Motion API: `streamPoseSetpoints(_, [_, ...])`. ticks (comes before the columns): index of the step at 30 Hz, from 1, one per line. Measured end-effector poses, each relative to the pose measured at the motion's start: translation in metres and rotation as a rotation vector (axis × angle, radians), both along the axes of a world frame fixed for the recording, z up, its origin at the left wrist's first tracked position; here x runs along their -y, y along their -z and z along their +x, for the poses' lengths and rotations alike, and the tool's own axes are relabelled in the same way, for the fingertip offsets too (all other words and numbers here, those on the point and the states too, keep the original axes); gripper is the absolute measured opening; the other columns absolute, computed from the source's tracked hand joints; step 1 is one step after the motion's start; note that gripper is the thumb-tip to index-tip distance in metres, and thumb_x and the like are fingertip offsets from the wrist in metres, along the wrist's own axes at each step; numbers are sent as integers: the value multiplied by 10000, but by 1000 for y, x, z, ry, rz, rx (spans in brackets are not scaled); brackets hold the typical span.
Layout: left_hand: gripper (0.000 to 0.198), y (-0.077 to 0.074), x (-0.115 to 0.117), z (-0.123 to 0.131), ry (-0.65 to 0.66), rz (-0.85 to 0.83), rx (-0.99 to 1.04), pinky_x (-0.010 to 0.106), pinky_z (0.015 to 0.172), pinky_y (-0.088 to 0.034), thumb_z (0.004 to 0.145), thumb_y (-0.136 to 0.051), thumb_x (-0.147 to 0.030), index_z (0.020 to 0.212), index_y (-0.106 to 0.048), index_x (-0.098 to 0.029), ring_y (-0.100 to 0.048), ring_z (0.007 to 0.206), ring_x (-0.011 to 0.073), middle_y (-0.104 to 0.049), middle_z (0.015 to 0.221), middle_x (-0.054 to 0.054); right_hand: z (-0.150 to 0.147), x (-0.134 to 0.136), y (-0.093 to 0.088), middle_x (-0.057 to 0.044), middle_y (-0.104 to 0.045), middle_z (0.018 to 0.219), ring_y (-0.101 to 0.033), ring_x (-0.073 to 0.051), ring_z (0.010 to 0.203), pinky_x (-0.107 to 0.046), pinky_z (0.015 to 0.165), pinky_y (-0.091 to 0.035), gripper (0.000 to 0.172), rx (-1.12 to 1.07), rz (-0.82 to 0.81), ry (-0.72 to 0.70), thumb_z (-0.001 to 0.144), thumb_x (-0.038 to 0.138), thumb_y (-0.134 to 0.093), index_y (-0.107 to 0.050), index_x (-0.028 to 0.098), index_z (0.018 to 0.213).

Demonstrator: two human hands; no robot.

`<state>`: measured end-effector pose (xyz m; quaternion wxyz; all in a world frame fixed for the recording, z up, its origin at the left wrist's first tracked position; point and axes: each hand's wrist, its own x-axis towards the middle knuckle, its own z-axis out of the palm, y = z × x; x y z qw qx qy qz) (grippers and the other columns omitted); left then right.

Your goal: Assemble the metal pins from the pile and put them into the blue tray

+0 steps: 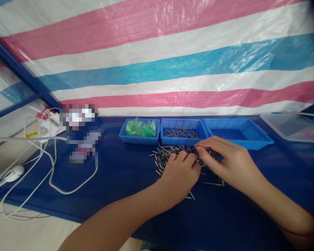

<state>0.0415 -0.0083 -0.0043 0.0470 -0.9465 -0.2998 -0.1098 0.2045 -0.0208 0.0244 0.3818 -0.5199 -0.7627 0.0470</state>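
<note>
A heap of thin metal blind rivets [164, 153] lies on the blue table in front of the small bins. My left hand [181, 174] rests over the near side of this heap, its fingers curled down; whatever they hold is hidden. Just to the right, my right hand [227, 158] reaches over the heap's right side with thumb and forefinger pinched together. What sits between those fingertips is too small to make out. A few stray rivets [213, 183] lie below my right hand, and others stick out below my left.
Behind the heap stand a blue bin with green plastic packets [140, 140], a blue bin with some rivets [181, 142] and an empty blue bin [227, 132]. A clear plastic lid [294, 127] lies far right. White cables [52, 167] and blurred items occupy the left.
</note>
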Motion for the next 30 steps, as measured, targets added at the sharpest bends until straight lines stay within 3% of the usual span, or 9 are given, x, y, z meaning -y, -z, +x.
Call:
streamPoseSetpoints(5, [182,-6,-5,-1,-51,-265,347,361,859,-435,977,-394,-237,956,-560,-166,-528,973,205,-591,1068,79,1,1,-2,-45,-684,855,-638,-190,780,-314,666,-486,204,-144,-132,-2,916,357,-516,-660,231,843])
streamPoseSetpoints(8, [174,-11,-9,-4,-114,-483,623,310,817,-448,983,-389,-246,948,-541,-169,-571,884,172,-626,939,50,0,3,-2,-42,-686,858,-634,-186,775,-311,667,-485,207,-222,-199,-30,904,400,-541,-664,238,865])
streamPoseSetpoints(11, [159,-13,-10,-6,-161,-640,765,277,766,-449,975,-422,-277,964,-547,-179,-596,826,153,-642,892,21,-3,4,2,-36,-689,856,-633,-179,765,-301,658,-492,201,-276,-256,-57,889,413,-563,-662,238,879])
streamPoseSetpoints(18, [151,-14,-9,-5,-205,-749,888,257,755,-455,947,-473,-288,968,-580,-184,-610,825,144,-667,926,16,-7,2,7,-14,-681,797,-625,-155,698,-267,612,-512,200,-462,-289,1,830,435,-636,-662,236,832])
streamPoseSetpoints(21, [183,-13,-10,-5,-186,-777,880,253,746,-458,945,-478,-306,1013,-596,-184,-607,825,147,-670,930,22,-6,2,7,-18,-694,837,-636,-163,737,-272,638,-517,190,-451,-295,0,838,422,-631,-673,238,858])
streamPoseSetpoints(30, [145,-16,-16,-9,-144,-800,819,225,685,-433,885,-566,-307,906,-609,-170,-567,747,125,-632,848,10,-1,3,5,-30,-669,851,-632,-194,846,-305,671,-491,157,-379,-265,-77,876,366,-596,-691,264,949])
